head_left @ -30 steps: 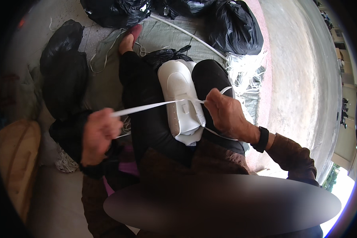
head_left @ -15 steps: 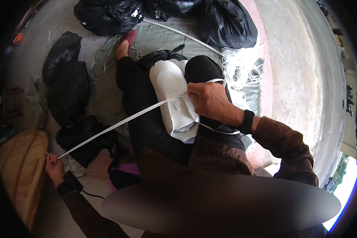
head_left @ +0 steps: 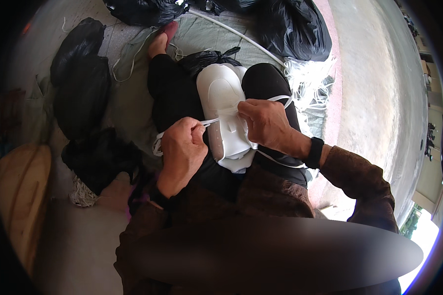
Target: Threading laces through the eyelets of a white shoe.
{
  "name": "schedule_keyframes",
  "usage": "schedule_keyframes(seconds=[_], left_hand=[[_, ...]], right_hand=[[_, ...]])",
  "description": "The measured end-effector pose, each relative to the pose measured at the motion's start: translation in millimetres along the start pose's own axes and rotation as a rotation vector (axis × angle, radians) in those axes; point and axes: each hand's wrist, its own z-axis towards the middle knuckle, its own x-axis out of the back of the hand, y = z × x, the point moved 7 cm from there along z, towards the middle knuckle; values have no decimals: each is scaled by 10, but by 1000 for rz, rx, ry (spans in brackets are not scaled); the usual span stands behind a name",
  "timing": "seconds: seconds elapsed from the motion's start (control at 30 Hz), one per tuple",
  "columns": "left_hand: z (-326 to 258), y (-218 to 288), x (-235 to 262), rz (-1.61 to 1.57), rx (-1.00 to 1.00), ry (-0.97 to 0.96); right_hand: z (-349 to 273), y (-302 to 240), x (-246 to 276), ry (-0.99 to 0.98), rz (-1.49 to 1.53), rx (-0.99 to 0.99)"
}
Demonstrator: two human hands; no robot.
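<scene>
A white shoe (head_left: pixel 220 88) rests across my lap between my thighs, its toe pointing away from me and its opening toward me. My left hand (head_left: pixel 183 150) is closed on a white shoelace (head_left: pixel 210 121) just left of the shoe's eyelets, and the lace runs from its fingertips to the shoe. At the right eyelet edge my right hand (head_left: pixel 266 119) is pinched closed; what its fingertips hold is hidden, though a white lace (head_left: pixel 279 98) loops behind it over my right knee. Part of another white shoe shows beyond the toe.
Black plastic bags (head_left: pixel 81 88) lie at the left, with more (head_left: pixel 300 29) at the far side. A heap of white laces (head_left: pixel 307 88) sits right of my knee. A wooden stool-like piece (head_left: pixel 24 191) stands at the left. A white pole (head_left: pixel 236 33) lies on the ground sheet.
My left hand has come in from the far left to beside the shoe, and the long taut lace is now short. My right hand stays at the shoe's right edge.
</scene>
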Motion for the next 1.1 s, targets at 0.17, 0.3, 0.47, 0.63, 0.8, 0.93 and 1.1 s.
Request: schedule_keyframes(seconds=[0.17,0.3,0.47,0.63,0.8,0.93,1.1], left_hand=[[35,16,-127,15,11,-3],[115,-12,-217,-6,71,-87],[230,214,-244,200,-216,-61],[312,517,-474,531,-518,-336],[334,512,-510,551,-606,-389],[321,129,-510,319,-323,-299],[136,406,-187,61,-157,-41]], right_hand=[[39,83,-71,-12,-6,-34],[-11,99,-28,35,27,-64],[-4,126,-54,57,29,-76],[0,97,-39,79,-4,-64],[-34,116,5,120,-11,-63],[-39,64,-8,63,-28,-92],[-173,-42,173,161,-32,43]])
